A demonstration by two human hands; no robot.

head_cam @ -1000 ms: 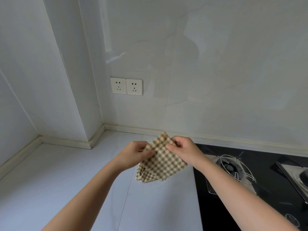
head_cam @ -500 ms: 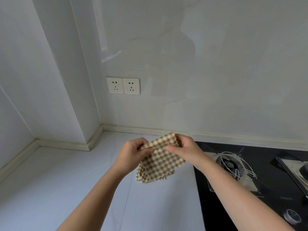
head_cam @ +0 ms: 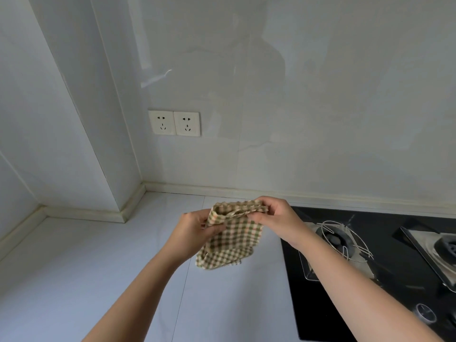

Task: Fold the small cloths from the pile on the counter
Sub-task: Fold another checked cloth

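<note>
**Mia:** Where is the cloth?

**Ben:** The checked cloth [head_cam: 232, 235] is up in the air, above the white table [head_cam: 98, 267] and just beside the black stove [head_cam: 345, 304]. It does not touch the table.

**Mia:** Who holds it?

**Ben:** Both hands do. The left hand [head_cam: 195, 229] pinches the left side with curled fingers. The right hand [head_cam: 274, 215] pinches the top edge, where the cloth is bunched in layers.

**Mia:** What step is this?

**Ben:** I think a fold is half made. The cloth looks doubled over, and the bottom hangs loose and a bit crooked.

**Mia:** What comes next?

**Ben:** I think the edges need to line up. Then the cloth can go flat on the table to be pressed. The loose bottom corner could slip out of line, so slow hands are best.

**Mia:** Where is the pile?

**Ben:** I cannot see any pile here.
</note>
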